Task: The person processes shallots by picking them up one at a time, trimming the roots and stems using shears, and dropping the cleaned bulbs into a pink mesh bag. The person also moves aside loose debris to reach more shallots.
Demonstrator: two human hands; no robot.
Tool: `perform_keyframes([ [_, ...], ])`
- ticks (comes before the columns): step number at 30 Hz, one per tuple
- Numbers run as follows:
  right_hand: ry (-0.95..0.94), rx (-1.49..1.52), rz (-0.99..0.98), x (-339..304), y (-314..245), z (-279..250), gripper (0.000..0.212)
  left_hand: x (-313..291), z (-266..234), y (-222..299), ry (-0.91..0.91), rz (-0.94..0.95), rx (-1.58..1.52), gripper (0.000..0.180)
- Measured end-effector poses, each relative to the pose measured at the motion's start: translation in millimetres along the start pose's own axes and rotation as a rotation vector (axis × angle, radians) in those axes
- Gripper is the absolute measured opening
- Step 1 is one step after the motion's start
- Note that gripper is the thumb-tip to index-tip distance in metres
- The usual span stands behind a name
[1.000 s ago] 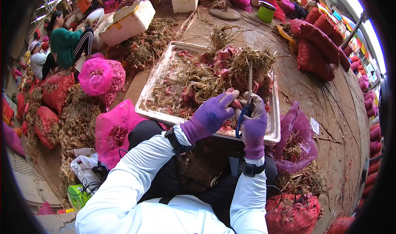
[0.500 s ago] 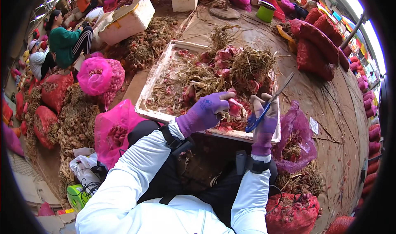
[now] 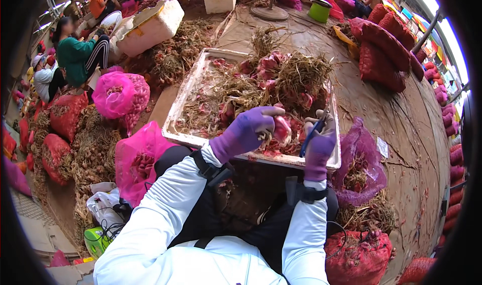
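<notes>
My left hand (image 3: pixel 243 132), in a purple glove, is closed on a pink-skinned garlic bulb (image 3: pixel 282 130) over the near side of a white foam tray (image 3: pixel 176 109). Blue-handled scissors (image 3: pixel 310 136) are gripped in my right hand (image 3: pixel 323 143), also gloved, just right of the bulb. Their blades are mostly hidden from this angle. Inside the tray lie more garlic bulbs (image 3: pixel 269 65) with dry stalks (image 3: pixel 307 75), and loose skins are scattered on its left part.
A pink mesh bag (image 3: pixel 143 152) sits left of my legs, a purple mesh bag (image 3: pixel 359 172) right of the tray. Red filled sacks (image 3: pixel 357 257) stand nearby. A foam box (image 3: pixel 153 28) and a seated person in green (image 3: pixel 75 59) are at the far left.
The scissors have turned in my right hand, so their blades no longer point out to the upper right. My left hand has shifted slightly left and upward with the garlic bulb.
</notes>
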State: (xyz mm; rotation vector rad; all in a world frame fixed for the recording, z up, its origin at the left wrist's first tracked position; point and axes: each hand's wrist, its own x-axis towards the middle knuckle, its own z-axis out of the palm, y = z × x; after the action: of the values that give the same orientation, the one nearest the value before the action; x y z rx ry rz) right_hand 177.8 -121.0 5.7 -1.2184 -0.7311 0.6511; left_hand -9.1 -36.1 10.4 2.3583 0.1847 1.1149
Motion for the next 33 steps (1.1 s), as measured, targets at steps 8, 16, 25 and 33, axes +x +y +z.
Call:
perform_keyframes([
  [8, -0.374, 0.182, 0.09, -16, -24, 10, 0.041, -5, -12, 0, -0.131, -0.771, -0.96, 0.019],
  [16, -0.247, 0.187, 0.188, -11, 4, 3, 0.039, 6, -12, 18, -0.159, -0.723, -0.79, 0.041],
  [25, -0.34, 0.227, 0.404, -14, -28, -7, 0.037, 5, -4, 16, -0.14, -0.477, -0.518, 0.034],
  [33, -0.296, 0.495, 0.194, -16, -24, 9, 0.044, -3, -3, -9, 0.008, -0.738, -1.514, 0.035],
])
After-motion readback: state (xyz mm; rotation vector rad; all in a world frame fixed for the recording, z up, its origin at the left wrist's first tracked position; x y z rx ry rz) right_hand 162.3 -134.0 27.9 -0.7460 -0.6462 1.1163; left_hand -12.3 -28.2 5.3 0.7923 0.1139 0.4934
